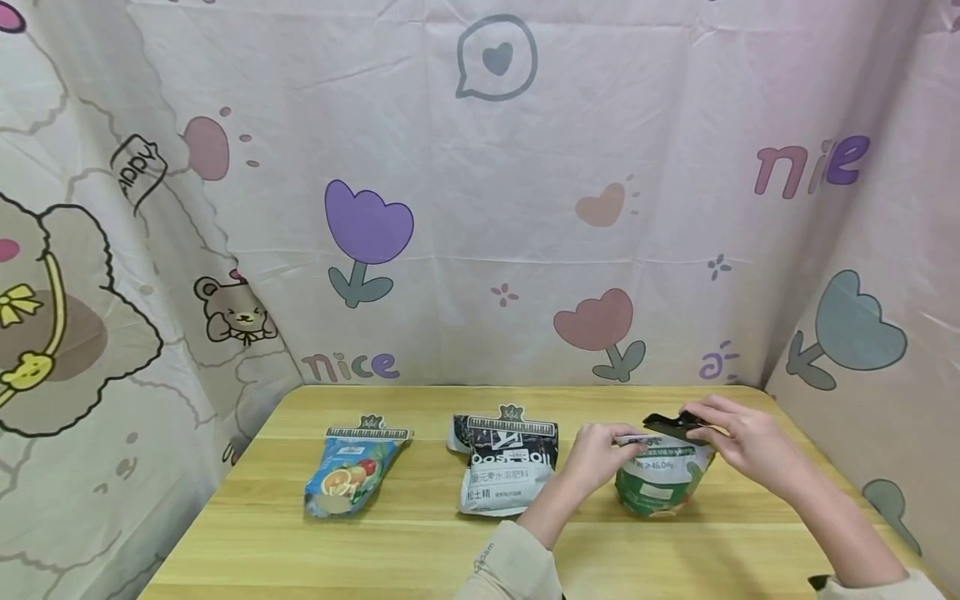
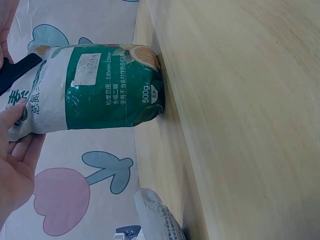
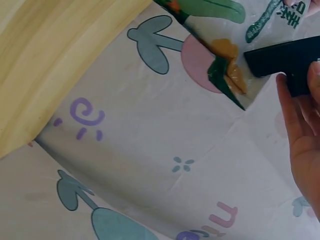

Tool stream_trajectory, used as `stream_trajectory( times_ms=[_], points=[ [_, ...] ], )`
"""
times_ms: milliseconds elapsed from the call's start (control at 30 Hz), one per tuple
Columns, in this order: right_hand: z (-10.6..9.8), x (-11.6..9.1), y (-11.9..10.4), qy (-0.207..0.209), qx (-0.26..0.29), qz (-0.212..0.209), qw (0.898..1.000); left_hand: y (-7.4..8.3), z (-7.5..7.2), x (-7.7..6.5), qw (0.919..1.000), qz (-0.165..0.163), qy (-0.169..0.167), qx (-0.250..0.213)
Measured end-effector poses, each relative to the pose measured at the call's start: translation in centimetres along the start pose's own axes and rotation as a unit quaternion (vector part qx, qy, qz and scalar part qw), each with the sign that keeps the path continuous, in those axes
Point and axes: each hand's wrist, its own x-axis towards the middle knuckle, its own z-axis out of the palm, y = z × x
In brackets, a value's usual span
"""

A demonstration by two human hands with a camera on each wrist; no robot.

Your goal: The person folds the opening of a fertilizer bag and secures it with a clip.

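Note:
A green and white bag (image 1: 658, 492) stands upright on the right part of the table, marked 500g in the left wrist view. My left hand (image 1: 592, 460) pinches the top edge of the bag, thumb on the printed face. In my right hand (image 1: 746, 442) is a black clip (image 1: 677, 427), gripped between thumb and fingers. The right wrist view shows the clip's long flat jaw (image 3: 280, 56) across the bag's top corner. Whether the clip bites on the bag cannot be told.
A blue fruit-print bag (image 1: 348, 479) lies at the left with a piano-patterned clip (image 1: 369, 432) on its top. A black and white bag (image 1: 498, 487) with a similar clip (image 1: 512, 425) stands mid-table. Printed cloth (image 1: 465, 167) hangs behind the wooden table (image 1: 300, 558).

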Motion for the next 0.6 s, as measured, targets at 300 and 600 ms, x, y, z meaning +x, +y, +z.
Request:
stream_trajectory(
  times_ms=[300, 600],
  points=[
    [0.4, 1.1, -1.1, -0.062, -0.034, -0.014, 0.997, 0.0, -0.1, 0.1, 0.9994, 0.020, 0.010, 0.027],
    [1.1, 1.6, -1.9, -0.115, -0.062, -0.029, 0.991, 0.1, -0.1, 0.1, 0.9996, -0.015, -0.010, 0.020]
  ],
)
